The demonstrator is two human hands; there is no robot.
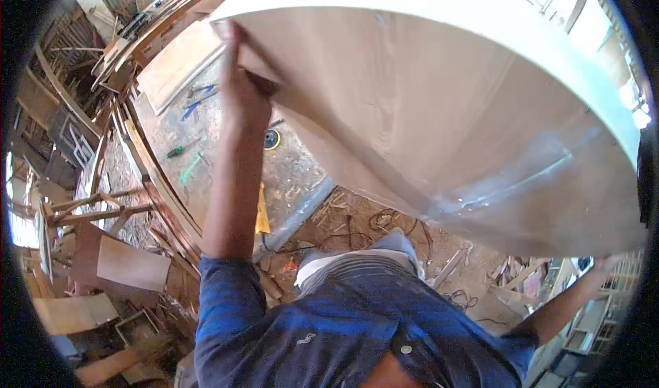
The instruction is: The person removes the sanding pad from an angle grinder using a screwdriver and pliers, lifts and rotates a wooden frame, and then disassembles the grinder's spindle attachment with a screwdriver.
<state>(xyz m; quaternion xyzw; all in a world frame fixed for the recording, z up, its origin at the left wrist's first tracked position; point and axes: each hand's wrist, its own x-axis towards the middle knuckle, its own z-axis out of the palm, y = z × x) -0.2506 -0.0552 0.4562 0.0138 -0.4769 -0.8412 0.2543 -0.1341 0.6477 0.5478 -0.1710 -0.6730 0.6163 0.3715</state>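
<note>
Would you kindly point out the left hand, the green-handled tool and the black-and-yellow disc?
Left hand (244, 85): head view, its middle.
Green-handled tool (176, 152): head view, its handle.
Black-and-yellow disc (270, 139): head view, its dark middle.

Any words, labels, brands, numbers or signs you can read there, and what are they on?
No readable text anywhere.
Shirt: small white squiggle on the chest, no letters to make out.
Yellow-rimmed disc: too small to tell whether it is marked.
Board: pale smears, no lettering seen.
</note>
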